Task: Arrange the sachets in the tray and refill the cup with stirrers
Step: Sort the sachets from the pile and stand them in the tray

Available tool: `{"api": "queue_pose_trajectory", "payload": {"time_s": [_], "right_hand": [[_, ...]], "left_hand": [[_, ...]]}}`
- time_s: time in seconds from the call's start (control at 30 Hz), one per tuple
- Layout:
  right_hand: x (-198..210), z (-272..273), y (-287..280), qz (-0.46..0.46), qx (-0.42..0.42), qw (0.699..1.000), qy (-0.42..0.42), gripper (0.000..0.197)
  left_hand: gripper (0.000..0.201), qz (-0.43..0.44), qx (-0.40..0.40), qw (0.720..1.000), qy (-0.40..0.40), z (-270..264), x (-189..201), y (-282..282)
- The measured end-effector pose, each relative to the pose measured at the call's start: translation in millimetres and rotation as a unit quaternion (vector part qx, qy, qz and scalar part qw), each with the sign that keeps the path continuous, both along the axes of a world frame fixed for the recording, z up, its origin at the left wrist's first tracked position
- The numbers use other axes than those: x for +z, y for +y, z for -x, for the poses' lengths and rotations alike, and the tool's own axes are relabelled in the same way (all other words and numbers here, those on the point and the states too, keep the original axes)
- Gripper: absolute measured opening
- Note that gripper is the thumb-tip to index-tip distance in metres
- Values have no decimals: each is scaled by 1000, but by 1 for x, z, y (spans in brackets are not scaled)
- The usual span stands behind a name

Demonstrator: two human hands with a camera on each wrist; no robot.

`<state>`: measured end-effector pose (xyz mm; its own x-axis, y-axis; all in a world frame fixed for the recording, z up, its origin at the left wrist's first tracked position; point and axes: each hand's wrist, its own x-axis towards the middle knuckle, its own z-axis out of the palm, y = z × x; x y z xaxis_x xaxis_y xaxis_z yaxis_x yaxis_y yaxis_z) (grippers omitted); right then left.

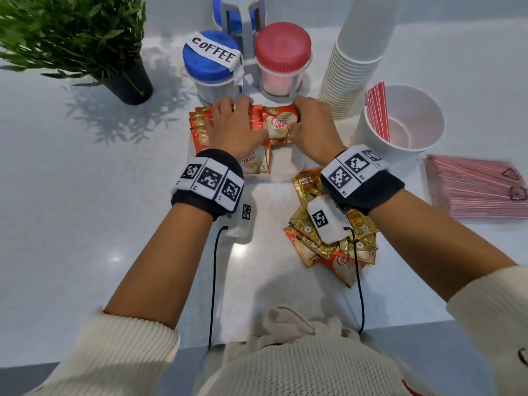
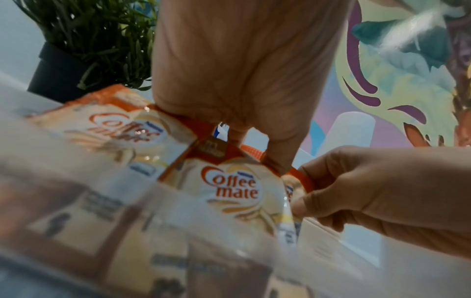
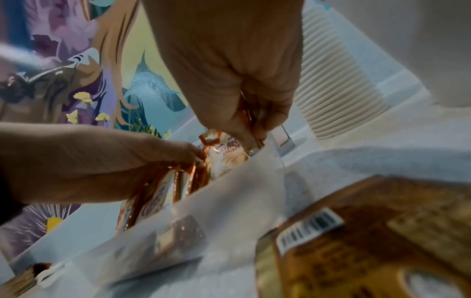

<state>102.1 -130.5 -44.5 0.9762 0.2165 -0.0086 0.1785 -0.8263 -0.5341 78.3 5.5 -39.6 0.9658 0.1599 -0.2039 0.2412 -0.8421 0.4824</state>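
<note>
Several Coffee mate sachets (image 1: 200,121) stand in a row inside a clear plastic tray (image 1: 287,160). My left hand (image 1: 247,118) lies over the row, fingers curled behind the sachets (image 2: 122,129) and thumb on the front. My right hand (image 1: 295,115) pinches one Coffee mate sachet (image 1: 280,124) upright at the right end of the row, against my left thumb. That pinch also shows in the right wrist view, fingertips (image 3: 251,141) on the sachet (image 3: 224,159). A white cup (image 1: 423,144) at the right holds a few red-striped stirrers (image 1: 378,112).
Loose gold and orange sachets (image 1: 363,238) lie piled under my right wrist. A pack of stirrers (image 1: 477,187) lies at far right. A paper cup stack (image 1: 351,72), a blue-lidded coffee jar (image 1: 211,58), a red-lidded jar (image 1: 283,52) and a potted plant (image 1: 85,38) stand behind.
</note>
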Motion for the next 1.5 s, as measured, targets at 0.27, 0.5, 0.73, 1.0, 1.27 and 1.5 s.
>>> {"api": "queue_pose_trajectory", "payload": {"time_s": [0.27, 0.5, 0.73, 1.0, 1.27, 1.5], "right_hand": [[-10, -1, 2, -2, 20, 1000, 10, 65], [-9, -1, 5, 100, 90, 991, -28, 50], [-14, -3, 9, 154, 78, 984, -54, 42], [-9, -2, 7, 158, 106, 981, -22, 63], [4, -1, 0, 100, 102, 990, -6, 66], [42, 11, -27, -9, 89, 996, 11, 49]], "left_hand": [[66, -4, -1, 1000, 0, -1, 1, -2], [59, -25, -5, 1000, 8, -4, -1, -2], [52, -14, 5, 1000, -4, -4, -2, -2], [69, -18, -44, 997, 55, -3, 1, -1], [69, 3, -43, 997, 60, 0, 11, -1], [52, 55, -57, 995, -67, 16, 41, -15]]}}
